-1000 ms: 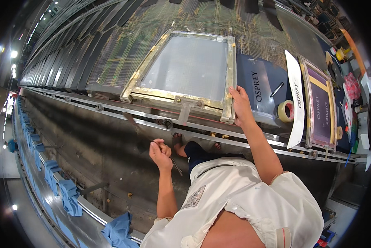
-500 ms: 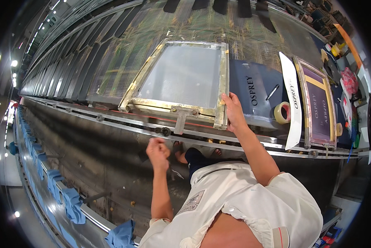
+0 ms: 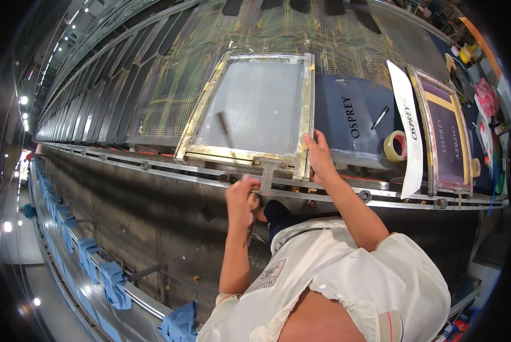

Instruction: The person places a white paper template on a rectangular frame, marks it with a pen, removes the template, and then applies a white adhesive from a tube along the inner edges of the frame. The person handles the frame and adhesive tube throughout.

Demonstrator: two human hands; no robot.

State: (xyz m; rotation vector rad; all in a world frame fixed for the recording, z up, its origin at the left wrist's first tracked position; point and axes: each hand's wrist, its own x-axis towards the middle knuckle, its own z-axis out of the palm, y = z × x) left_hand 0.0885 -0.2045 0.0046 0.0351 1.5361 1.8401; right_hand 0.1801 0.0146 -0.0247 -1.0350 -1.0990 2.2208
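A metal screen frame [image 3: 205,102] with pale grey mesh lies on the worktable. My right hand [image 3: 320,159] grips its right rail near the lower corner. My left hand [image 3: 241,199] is closed on a thin dark tool [image 3: 222,125], whose upper end reaches over the mesh, blurred; the tool's full shape is unclear. To the frame's right are a dark blue printed sheet [image 3: 338,102], a black marker [image 3: 379,117], a tape roll [image 3: 398,146] and a long white printed strip [image 3: 405,137].
A second screen frame [image 3: 449,137] and assorted supplies [image 3: 486,97] stand at the right. Metal rails [image 3: 124,159] run along the table's near edge. Dark strips [image 3: 101,108] cover the left stretch. Behind me on the left, blue fabric pieces [image 3: 113,285] hang on another long rail.
My left hand has moved up and right toward the frame, and the thin tool's end now reaches over the mesh. My right hand keeps its grip.
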